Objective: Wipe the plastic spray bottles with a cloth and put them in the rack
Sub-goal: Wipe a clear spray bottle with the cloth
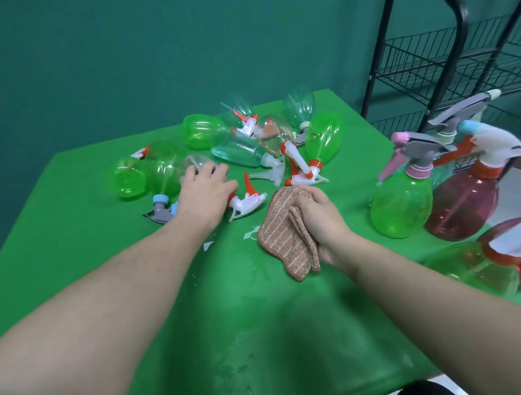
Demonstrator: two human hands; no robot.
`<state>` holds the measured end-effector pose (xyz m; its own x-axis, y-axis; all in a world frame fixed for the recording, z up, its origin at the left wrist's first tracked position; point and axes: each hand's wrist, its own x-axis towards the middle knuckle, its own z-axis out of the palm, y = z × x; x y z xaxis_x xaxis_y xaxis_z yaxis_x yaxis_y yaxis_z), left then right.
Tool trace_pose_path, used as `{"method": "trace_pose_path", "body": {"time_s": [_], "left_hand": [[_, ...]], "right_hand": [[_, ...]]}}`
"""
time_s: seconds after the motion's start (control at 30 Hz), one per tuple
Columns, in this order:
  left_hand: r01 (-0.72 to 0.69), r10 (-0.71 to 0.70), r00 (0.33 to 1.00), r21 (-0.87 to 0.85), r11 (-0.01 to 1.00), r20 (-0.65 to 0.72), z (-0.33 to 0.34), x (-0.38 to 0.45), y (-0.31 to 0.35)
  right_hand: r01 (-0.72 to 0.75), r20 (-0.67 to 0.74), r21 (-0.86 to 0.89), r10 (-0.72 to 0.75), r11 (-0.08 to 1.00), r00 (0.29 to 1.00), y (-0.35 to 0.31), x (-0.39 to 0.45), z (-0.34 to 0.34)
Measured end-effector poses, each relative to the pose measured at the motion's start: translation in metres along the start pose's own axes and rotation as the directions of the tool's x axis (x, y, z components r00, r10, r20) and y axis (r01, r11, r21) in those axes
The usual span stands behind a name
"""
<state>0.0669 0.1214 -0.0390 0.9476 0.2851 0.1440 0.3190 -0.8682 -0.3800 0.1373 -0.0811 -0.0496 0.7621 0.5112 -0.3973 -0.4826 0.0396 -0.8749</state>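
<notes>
Green-covered table (103, 272) holds tumbled spray bottles: left hand (204, 191) lies spread over a clear bottle (196, 164), right hand (323, 220) beside it clenches the cloth (283, 242), rack (447, 58) beyond; recommend gripping the body firmly before wiping.

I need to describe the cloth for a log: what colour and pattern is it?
The cloth is brownish-pink with thin pale stripes, seen in the head view.
</notes>
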Motion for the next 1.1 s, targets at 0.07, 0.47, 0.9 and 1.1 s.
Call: {"method": "trace_pose_path", "body": {"time_s": [0.07,0.47,0.9,1.1], "left_hand": [[0.003,-0.003,1.0,0.007,1.0,0.004,0.002,-0.007,0.001],[-0.066,0.033,0.99,-0.245,0.967,-0.137,-0.027,-0.092,0.008],[0.195,-0.238,0.971,-0.522,0.83,-0.016,-0.072,-0.217,0.023],[0.204,-0.214,0.976,-0.471,0.858,0.033,-0.086,-0.255,0.012]], "right_hand": [[-0.007,0.0,-0.007,0.007,1.0,1.0,0.002,-0.01,-0.004],[-0.116,0.056,0.024,0.114,0.993,0.992,-0.001,-0.075,-0.023],[-0.097,0.168,0.008,0.094,0.995,0.981,0.014,-0.155,-0.001],[-0.08,0.186,-0.04,0.086,0.996,0.979,0.027,-0.176,0.011]]}}
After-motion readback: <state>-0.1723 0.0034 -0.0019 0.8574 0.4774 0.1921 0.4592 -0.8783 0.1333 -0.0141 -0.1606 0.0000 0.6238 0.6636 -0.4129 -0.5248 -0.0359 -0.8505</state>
